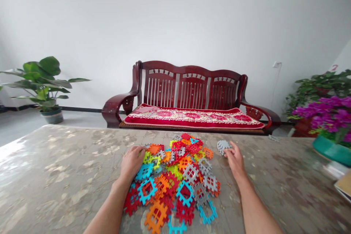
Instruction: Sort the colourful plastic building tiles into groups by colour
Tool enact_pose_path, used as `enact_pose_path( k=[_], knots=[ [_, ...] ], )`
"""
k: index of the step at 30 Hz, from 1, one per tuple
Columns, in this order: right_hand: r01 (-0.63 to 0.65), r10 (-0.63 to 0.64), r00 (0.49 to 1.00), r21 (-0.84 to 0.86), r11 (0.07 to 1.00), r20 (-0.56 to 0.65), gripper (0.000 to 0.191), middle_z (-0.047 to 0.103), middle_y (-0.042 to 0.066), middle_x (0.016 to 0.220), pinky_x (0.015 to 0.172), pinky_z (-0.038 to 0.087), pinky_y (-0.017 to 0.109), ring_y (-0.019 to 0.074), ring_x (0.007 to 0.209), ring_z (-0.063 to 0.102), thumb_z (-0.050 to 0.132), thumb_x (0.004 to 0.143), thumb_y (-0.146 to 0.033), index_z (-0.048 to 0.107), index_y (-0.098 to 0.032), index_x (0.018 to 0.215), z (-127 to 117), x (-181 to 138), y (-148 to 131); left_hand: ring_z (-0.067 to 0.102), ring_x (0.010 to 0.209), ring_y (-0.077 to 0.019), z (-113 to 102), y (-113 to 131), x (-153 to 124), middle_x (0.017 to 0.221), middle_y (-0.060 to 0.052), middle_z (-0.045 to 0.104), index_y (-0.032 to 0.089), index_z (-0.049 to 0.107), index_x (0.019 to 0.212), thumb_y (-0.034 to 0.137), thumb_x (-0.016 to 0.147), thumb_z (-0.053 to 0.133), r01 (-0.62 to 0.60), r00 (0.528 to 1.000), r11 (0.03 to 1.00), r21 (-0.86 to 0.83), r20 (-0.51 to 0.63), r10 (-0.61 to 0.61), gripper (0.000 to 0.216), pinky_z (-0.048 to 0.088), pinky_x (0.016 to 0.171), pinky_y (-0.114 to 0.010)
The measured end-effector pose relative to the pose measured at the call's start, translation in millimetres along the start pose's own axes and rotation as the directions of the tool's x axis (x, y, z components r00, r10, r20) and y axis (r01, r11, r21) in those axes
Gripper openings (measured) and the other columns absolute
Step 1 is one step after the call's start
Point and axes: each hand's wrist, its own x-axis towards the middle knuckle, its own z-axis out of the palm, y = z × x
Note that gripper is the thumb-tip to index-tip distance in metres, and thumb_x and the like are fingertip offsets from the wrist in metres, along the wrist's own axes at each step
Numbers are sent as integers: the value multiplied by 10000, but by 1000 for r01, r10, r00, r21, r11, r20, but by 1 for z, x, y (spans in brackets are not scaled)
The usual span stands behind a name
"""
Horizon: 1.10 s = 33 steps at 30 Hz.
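**While the left hand lies on the pile, the right pinches a grey piece**

Where the marbled surface (55, 175) runs closest to the camera, a pile (178, 175) of flat, toothed plastic pieces lies spread out in red, orange, blue, yellow-green and grey. The left hand (133, 161) rests palm down on the pile's left edge. Its fingers are bent over an orange piece and a yellow-green one, but I cannot tell whether they grip either. The right hand (234, 159) lies on the surface just right of the pile, its fingertips closed on the near edge of a grey piece (223, 145). That piece sits flat on the surface, a little apart from the pile's far right corner. Both forearms come in from the bottom edge, one on each side of the pile.

Beyond the surface stands a dark red wooden bench (189, 98) with a red flowered cushion, against a white wall. A leafy plant (44, 80) stands on the floor at the far left. At the right, purple flowers (329, 111) rise from a teal pot (331, 150) on the surface.
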Motion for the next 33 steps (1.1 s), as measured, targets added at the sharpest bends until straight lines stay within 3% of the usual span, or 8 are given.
enact_pose_path(
  k=[20, 25, 29, 33],
  knots=[
    [59, -60, 997, -23, 998, -53, 734, 693, 18, 794, 761, 491, 345, 189, 664, 633, 510, 734, -407, 421, -133, 1409, -2, 5, 12, 639, 1057, -209, 2, -3, 2, 1147, -55, 707, 257, 733, 974, 335, 890, 365, -12, 1000, 1000, -15, -9, 11, 386, 448, 946, -299],
    [54, -103, 970, -220, 974, -221, 768, 707, 85, 959, 823, 476, 381, 242, 819, 646, 532, 706, -474, 436, -151, 1396, -7, 6, 7, 628, 1083, -227, 3, -4, 2, 1165, -68, 699, 249, 733, 991, 341, 887, 362, -1, 1000, 1000, -25, 3, 1, 396, 443, 964, -320],
    [-11, -92, 977, -480, 877, -190, 1021, 617, 178, 1251, 939, 411, 504, 369, 1072, 589, 706, 570, -557, 364, -180, 1456, -6, 4, -1, 639, 1064, -219, 2, -2, 1, 1157, -53, 703, 262, 738, 974, 338, 884, 366, 5, 1000, 1000, -16, -7, -5, 391, 451, 948, -307],
    [0, -83, 988, -543, 840, -130, 1137, 576, 206, 1307, 996, 334, 582, 426, 1186, 515, 779, 487, -580, 344, -216, 1471, 4, 4, -2, 645, 1048, -217, 1, -1, 2, 1154, -51, 706, 261, 738, 970, 338, 889, 360, 7, 1000, 1000, -5, 1, -7, 395, 457, 933, -303]
  ],
)
